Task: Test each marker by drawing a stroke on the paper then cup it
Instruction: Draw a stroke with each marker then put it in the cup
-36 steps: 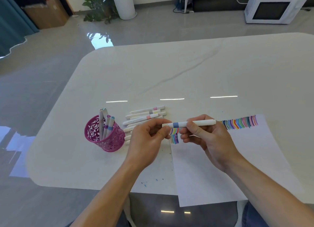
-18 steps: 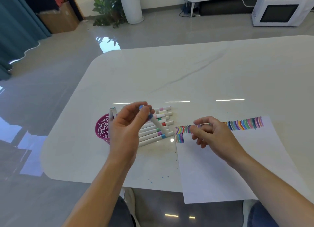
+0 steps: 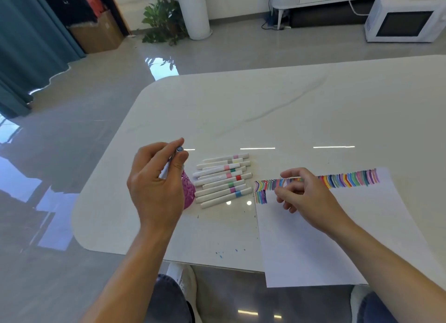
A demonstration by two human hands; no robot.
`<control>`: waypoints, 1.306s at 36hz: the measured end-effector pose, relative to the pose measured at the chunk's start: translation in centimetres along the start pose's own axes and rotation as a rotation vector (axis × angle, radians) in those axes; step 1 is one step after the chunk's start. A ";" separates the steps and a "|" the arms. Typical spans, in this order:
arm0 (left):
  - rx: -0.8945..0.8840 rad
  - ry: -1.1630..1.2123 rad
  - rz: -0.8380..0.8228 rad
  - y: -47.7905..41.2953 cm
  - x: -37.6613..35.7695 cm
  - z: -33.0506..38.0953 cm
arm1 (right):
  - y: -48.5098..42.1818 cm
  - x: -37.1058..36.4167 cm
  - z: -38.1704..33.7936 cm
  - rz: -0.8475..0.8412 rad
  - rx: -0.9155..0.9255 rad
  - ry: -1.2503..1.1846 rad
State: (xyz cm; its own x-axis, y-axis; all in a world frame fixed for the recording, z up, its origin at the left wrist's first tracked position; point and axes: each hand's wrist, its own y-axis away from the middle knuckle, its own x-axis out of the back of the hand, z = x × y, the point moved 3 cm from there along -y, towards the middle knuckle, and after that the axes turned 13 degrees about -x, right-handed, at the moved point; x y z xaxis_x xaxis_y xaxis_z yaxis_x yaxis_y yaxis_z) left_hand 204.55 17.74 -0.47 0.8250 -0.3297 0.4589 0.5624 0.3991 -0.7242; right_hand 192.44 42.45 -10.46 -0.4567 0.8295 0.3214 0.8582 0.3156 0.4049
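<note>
My left hand [image 3: 156,185] pinches a white marker [image 3: 169,165] with a blue-grey end, held upright right above the pink lattice cup [image 3: 188,190], which the hand mostly hides. Several white markers [image 3: 223,179] with coloured bands lie in a row on the table just right of the cup. My right hand [image 3: 304,192] hovers with loosely curled fingers and nothing in it over the top left of the white paper [image 3: 325,238], which carries a row of coloured strokes [image 3: 350,179] along its far edge.
The white marble table [image 3: 265,105] has a rounded corner at the left and its near edge just under my forearms; the paper overhangs that edge. Small ink specks [image 3: 220,255] dot the table near the front. A plant, a box and a microwave stand on the floor beyond.
Both hands held the marker level over the paper a second ago. My left hand has since carried it left and turned it upright over the cup. My right hand let go and stays over the paper.
</note>
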 end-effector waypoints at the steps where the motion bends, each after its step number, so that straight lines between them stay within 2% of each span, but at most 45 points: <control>1: 0.038 0.000 -0.010 0.0 0.0 -0.1 | 0.0 0.1 0.0 -0.001 -0.002 -0.003; 7: 0.187 -0.013 -0.109 0.3 -0.5 -1.1 | 0.0 0.3 0.3 0.001 -0.006 0.007; 14: 0.163 -0.231 -0.245 0.9 -1.0 -1.9 | 0.0 0.0 0.0 -0.014 -0.008 -0.024; 21: 0.173 -0.267 -0.303 1.3 -1.4 -2.4 | -0.1 0.1 0.1 -0.007 -0.017 -0.010; 27: 0.082 -0.242 -0.287 1.5 -1.8 -2.4 | -0.1 0.0 0.1 -0.009 -0.021 -0.001; 32: -0.103 -0.240 -0.282 1.6 -2.4 -1.4 | 0.0 0.4 0.3 -0.011 -0.035 0.000; 36: -0.172 -0.174 -0.441 2.6 -3.8 -0.7 | -0.1 0.8 0.5 0.006 -0.043 0.020; 42: -0.080 -0.094 -0.857 5.3 -7.0 -1.1 | -0.5 0.9 0.9 0.007 -0.068 0.037; 44: -0.058 -0.081 -0.912 6.0 -7.7 -1.6 | -0.6 0.8 1.1 -0.001 -0.080 0.043; 47: -0.090 -0.095 -0.907 6.2 -8.2 -2.1 | -0.7 0.6 1.3 -0.010 -0.088 0.067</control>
State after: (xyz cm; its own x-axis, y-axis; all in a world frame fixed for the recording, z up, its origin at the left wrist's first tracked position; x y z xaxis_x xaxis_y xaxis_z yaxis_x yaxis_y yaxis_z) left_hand 201.17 21.17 -9.82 0.0722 -0.4109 0.9088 0.9937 -0.0486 -0.1009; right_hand 191.88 43.34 -11.64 -0.4827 0.7930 0.3719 0.8307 0.2801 0.4811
